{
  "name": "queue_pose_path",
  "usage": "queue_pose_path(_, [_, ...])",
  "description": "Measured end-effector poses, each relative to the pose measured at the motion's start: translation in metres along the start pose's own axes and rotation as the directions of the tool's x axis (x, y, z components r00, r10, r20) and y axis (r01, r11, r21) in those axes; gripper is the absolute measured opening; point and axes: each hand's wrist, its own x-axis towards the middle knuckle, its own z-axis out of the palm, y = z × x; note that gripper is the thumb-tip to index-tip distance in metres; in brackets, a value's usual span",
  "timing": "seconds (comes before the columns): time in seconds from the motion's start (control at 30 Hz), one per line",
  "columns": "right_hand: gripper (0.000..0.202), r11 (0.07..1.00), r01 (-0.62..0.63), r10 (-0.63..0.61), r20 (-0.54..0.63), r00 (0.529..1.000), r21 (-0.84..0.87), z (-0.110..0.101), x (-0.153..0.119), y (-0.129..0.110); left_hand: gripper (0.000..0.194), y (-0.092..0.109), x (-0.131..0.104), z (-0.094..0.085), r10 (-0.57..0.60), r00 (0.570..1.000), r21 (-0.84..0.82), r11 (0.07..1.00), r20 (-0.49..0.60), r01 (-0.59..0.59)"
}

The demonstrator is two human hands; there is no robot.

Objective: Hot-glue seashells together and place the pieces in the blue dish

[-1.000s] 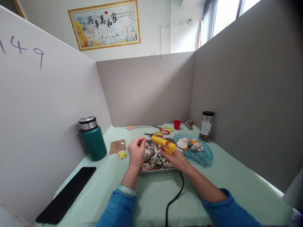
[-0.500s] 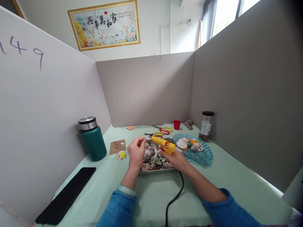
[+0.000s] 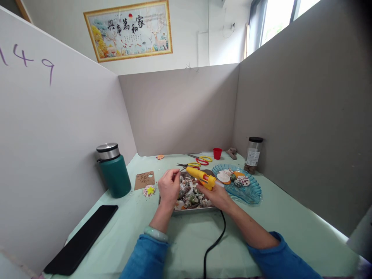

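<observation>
The yellow glue gun is held over the tray of shells, its nozzle aimed at the fingertips of the left hand, with a small gap between. Its handle is gripped by the right hand, the fingers curled closely around it. The thumb and forefinger of the left hand are pinched together above the tray's left part; whether something tiny is held there cannot be told. From below the gun, the black cord is led over the near rim of the tray and down to the cloth's near edge.

Beyond the tray, the scissors lie close behind the nozzle. The blue plate, with shells on it, is set just beside the tray on the right, near the right hand. The brown card and the star-topped shell are placed left of the left hand, with a strip of green cloth between. The widest stretches of cloth are seen in front of the tray and right of the cord, partly crossed by the forearms. The left side is bounded by the green flask and the black slab, the right by the grey partition, with the jar standing near it.
</observation>
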Motion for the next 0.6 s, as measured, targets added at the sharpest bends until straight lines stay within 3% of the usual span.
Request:
queue_pose_path(0.23, [0.036, 1.0, 0.006, -0.006, 0.014, 1.0, -0.016, 0.0001, -0.0006, -0.0022, 0.01, -0.0067, 0.0005, 0.001, 0.17, 0.984, 0.083, 0.983, -0.049, -0.166])
queue_pose_path(0.43, [0.032, 1.0, 0.002, -0.002, 0.04, 0.999, 0.005, -0.0024, 0.0009, -0.0007, 0.013, -0.0055, 0.0013, -0.0021, 0.367, 0.926, 0.211, 0.915, -0.085, -0.344])
queue_pose_path(0.6, [0.03, 0.997, -0.029, 0.027, 0.02, 0.999, 0.068, -0.0051, 0.0012, 0.0004, 0.014, -0.0055, 0.0017, -0.0037, 0.441, 0.895, 0.288, 0.868, -0.07, -0.405])
